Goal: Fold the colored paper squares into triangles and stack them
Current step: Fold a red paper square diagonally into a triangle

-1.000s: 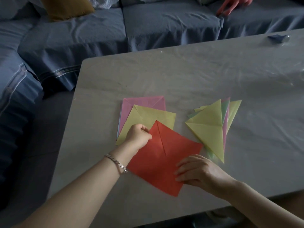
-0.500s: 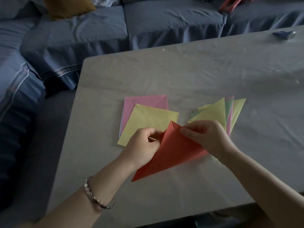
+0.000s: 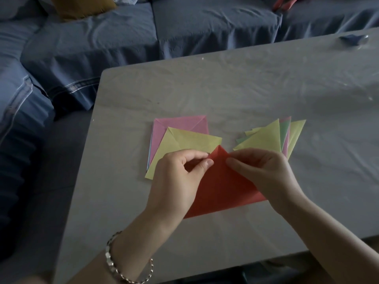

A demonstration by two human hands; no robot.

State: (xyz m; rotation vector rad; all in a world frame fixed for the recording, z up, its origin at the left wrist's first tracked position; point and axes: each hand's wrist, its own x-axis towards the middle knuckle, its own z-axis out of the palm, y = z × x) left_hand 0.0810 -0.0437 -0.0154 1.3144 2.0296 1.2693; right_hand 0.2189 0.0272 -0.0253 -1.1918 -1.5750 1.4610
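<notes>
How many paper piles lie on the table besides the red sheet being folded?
2: a pile of squares sits behind the left hand, a stack of triangles behind the right hand. Lower sheets in each are mostly hidden.

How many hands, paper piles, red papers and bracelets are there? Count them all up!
Hands: 2, the left hand and the right hand, both pinching the red paper.
Paper piles: 2, the pile of squares and the pile of triangles.
Red papers: 1.
Bracelets: 1, the bracelet on the left wrist.
Total: 6.
</notes>
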